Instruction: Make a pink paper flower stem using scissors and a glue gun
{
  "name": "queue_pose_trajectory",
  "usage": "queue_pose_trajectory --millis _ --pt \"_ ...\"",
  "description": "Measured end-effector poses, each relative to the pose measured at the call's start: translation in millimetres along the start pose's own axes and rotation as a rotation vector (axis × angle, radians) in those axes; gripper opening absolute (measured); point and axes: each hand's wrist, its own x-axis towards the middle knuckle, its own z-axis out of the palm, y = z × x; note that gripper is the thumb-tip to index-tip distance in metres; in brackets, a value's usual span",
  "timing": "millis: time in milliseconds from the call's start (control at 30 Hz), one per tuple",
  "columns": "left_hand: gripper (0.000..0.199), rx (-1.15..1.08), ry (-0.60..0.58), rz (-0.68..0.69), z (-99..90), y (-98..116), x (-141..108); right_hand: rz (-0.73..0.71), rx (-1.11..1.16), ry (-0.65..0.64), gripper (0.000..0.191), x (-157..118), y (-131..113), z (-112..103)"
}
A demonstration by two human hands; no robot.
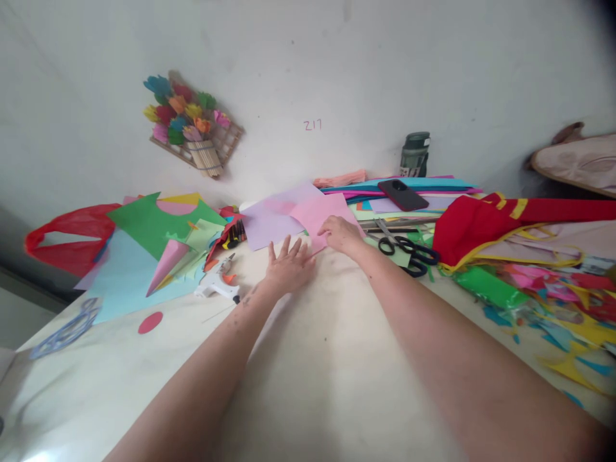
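Note:
In the head view my left hand lies flat on the white table with its fingers spread, its fingertips close to the lower edge of a pink sheet of paper. My right hand has its fingers bent and pressed together on that sheet, near its lower part. Beneath and to the left of the pink sheet is a lilac sheet of paper. A white glue gun rests left of my left hand. Black-handled scissors lie just right of my right hand.
A pink paper cone and coloured sheets lie left, with a red paper disc in front. A phone sits on stacked paper near a bottle. Red cloth and paper scraps cover the right side.

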Motion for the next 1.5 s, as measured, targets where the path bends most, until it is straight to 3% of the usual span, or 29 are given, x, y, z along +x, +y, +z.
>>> queue_pose_trajectory --millis 200,333,433,533,733,933,1167,1333,1433,1500 --pt "0.065 -0.027 -0.056 0.052 -0.1 10 -11 -0.094 -0.018 0.03 0.03 -2 -4 4" --pt "0.063 -0.054 -0.055 -0.033 -7.1 1 -11 -0.124 -0.02 0.004 0.031 -1 -9 5" --pt "0.059 -0.081 -0.042 -0.123 -15.3 -13 -14 -0.19 -0.05 -0.11 0.033 0 -14 -2" --pt "0.058 -0.037 -0.037 -0.091 -16.9 -20 -24 -0.279 -0.107 -0.255 0.037 -7 -17 -8" --pt "0.058 -0.025 -0.035 0.008 -3.2 -2 -40 -0.284 -0.141 -0.433 0.052 -32 -16 2" --pt "0.061 -0.071 -0.019 -0.001 2.2 8 -46 -0.282 -0.1 -0.315 0.056 -45 -26 7" --pt "0.045 -0.02 0.252 -0.245 -16.3 -25 -57 -0.436 -0.076 -0.331 0.05 -57 -37 17" --pt "0.032 0.076 0.19 -0.467 -30.9 -49 -69 -0.394 -0.051 -0.286 0.055 -60 -45 16" --pt "0.039 0.101 0.181 -0.575 -25.9 -51 -74 -0.414 -0.033 -0.255 0.055 -64 -57 13" --pt "0.041 0.09 0.169 -0.614 -20.7 -51 -77 -0.428 -0.036 -0.305 0.054 -67 -64 12"
